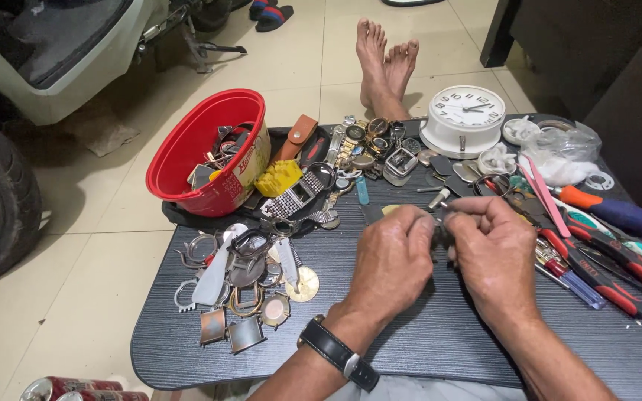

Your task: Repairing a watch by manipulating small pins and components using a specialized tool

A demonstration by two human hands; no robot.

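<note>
1. Dark, small metal part (441, 232) — pinched between both hands above the black table (425, 334).
2. Left hand (389, 256) and right hand (493, 252) close their fingertips on it.
3. Watch cases (243, 297) lie left — screwdrivers (596, 260) right.

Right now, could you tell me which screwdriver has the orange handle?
The screwdriver lying farthest right, near the plastic bag; the others beside it have red-and-black handles.

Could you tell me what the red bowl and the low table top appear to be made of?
The red bowl looks like glossy plastic: a thin, evenly coloured wall with soft highlights. The table top seems to be dark laminate or painted wood with a fine printed grain; which one is unclear.
</note>
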